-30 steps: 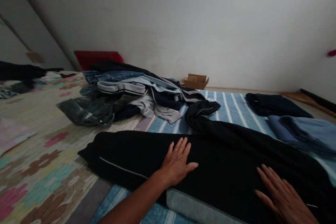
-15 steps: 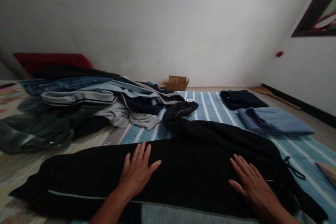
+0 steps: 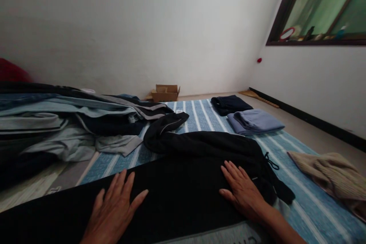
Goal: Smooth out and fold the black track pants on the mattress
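Observation:
A pair of black drawstring pants (image 3: 177, 194) lies spread across the foreground, one leg bunched along its far side. My left hand (image 3: 114, 202) rests flat on the cloth at the left, fingers spread. Towards the waist end, my right hand (image 3: 241, 190) also lies palm down on the pants with its fingers outstretched. A drawstring loop sticks out just beyond the right hand. Under the near edge of the black cloth shows a strip of grey fabric (image 3: 228, 234) with partly hidden lettering.
A heap of loose clothes (image 3: 71, 122) spreads over the left side. At the back right are folded dark pants (image 3: 231, 105) and a folded blue-grey garment (image 3: 256, 121). A beige knitted piece (image 3: 328, 175) lies right on the striped sheet (image 3: 303, 207). A cardboard box (image 3: 166, 93) stands by the wall.
The view has turned to the right, bringing the window and the beige knitted piece further into sight. Both hands stay flat and open on the black pants.

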Demonstrator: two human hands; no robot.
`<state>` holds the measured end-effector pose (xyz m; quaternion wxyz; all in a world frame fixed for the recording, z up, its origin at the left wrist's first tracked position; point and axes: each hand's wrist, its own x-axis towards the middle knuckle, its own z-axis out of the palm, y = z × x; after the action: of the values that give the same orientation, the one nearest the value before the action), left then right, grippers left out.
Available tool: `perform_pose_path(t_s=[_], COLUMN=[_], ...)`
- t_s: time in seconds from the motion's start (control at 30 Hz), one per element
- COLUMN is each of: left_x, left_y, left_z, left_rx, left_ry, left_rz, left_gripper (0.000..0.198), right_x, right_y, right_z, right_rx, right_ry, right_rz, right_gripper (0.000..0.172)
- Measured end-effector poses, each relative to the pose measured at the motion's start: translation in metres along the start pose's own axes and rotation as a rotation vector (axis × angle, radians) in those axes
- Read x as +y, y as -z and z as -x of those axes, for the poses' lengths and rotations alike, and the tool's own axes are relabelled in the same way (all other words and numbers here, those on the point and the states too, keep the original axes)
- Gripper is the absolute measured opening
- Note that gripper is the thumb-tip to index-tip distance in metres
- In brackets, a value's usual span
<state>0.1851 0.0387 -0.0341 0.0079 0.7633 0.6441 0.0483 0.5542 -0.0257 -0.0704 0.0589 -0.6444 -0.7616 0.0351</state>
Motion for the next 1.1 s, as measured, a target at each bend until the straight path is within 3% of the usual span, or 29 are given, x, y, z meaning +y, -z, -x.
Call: perform_pose_path(t_s=[0.13, 0.23, 0.37, 0.5, 0.6, 0.7, 0.8, 0.87, 0.97, 1.1], left_x=[0.042, 0.066, 0.071, 0.062, 0.061, 0.065, 0.073, 0.078, 0.084, 0.088], left_y=[0.013, 0.008, -0.008, -0.005, 0.005, 0.012, 0.019, 0.026, 0.039, 0.052], left_z=[-0.006, -0.009, -0.007, -0.006, -0.014, -0.033, -0.059, -0.078, -0.106, -0.147], left_rx=[-0.052, -0.128, -0.237, -0.257, -0.161, 0.047, 0.250, 0.346, 0.378, 0.258], left_ry=[-0.080, -0.199, -0.273, -0.299, -0.312, -0.355, -0.402, -0.409, -0.369, -0.260], left_rz=[-0.024, 0.009, 0.071, 0.126, 0.186, 0.275, 0.360, 0.384, 0.324, 0.145], left_gripper=[0.074, 0.072, 0.068, 0.064, 0.057, 0.049, 0.042, 0.037, 0.030, 0.025], right_x=[0.000, -0.001, -0.001, -0.001, -0.003, -0.005, -0.003, 0.002, 0.016, 0.039], right_y=[0.001, 0.001, -0.003, -0.004, 0.007, 0.032, 0.062, 0.079, 0.087, 0.072], right_z=[-0.001, -0.001, -0.003, -0.004, -0.006, -0.020, -0.053, -0.083, -0.126, -0.160], right_rx=[-0.030, -0.056, -0.084, -0.115, -0.111, 0.002, 0.100, 0.079, -0.007, -0.057], right_ry=[-0.008, -0.022, -0.051, -0.058, -0.067, -0.025, 0.040, 0.029, -0.099, -0.223], right_rz=[-0.024, -0.036, -0.052, -0.079, -0.109, -0.127, -0.130, -0.117, -0.098, -0.091], right_gripper=[0.067, 0.067, 0.067, 0.066, 0.059, 0.048, 0.040, 0.035, 0.029, 0.030])
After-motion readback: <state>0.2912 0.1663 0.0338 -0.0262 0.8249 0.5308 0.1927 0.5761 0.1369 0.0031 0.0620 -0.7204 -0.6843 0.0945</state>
